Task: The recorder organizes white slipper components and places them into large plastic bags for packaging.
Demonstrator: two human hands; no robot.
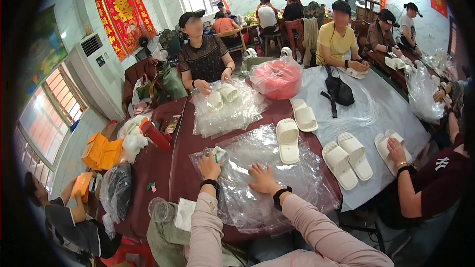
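1. The hands are apart, both laid over a pile of clear bags (247, 199) at the lower centre of the frame.
2. The right hand (263, 180) is spread flat on the plastic, gripping nothing.
3. The left hand (210, 167) rests at the pile's left side, with a small white packet (219, 155) marked in green by its fingertips; whether it grips or merely touches this, I cannot tell.
4. The step in hand looks like steadying or smoothing the bags on the maroon table (151, 170).
5. Near the frame's centre, one white slipper (288, 141) lies on the upper right of the pile, out of both hands. A second slipper (304, 115) lies just beyond it, by the edge of the pale sheet (383, 118).
6. A white pair (347, 160) sits right of centre; further right, a co-worker's hand (396, 151) rests on another pair.
7. As I judge it, the next move on the pile calls for parting one thin layer from the rest: the sheets overlap and may cling, so one hand should pin while the other lifts an edge.
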